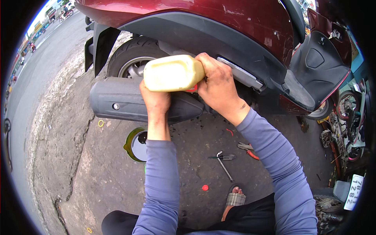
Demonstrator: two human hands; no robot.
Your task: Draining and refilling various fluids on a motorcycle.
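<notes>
My left hand (154, 94) and my right hand (213, 78) both grip a pale yellow plastic bottle (172, 72), tilted bottom-up over a red scooter's (250, 23) grey lower side panel and black exhaust cover (111, 102). My left fingers are partly hidden beneath the bottle. A small red piece (192, 89) shows under the bottle beside my right hand; its exact shape is unclear. Whatever is at the bottle's mouth is hidden. On the pavement below lie a yellow-green basin (129, 145) with dark residue, a red cap (205, 188), a socket wrench (225, 168), a screwdriver (227, 157) and red-handled pliers (250, 154).
The scooter's rear wheel (121, 53) is behind the exhaust. A street (23, 90) with distant riders runs along the left, past a rough pavement edge. Other motorbikes (348, 121) and piled parts stand at the right. My sandalled foot (235, 199) is at the bottom.
</notes>
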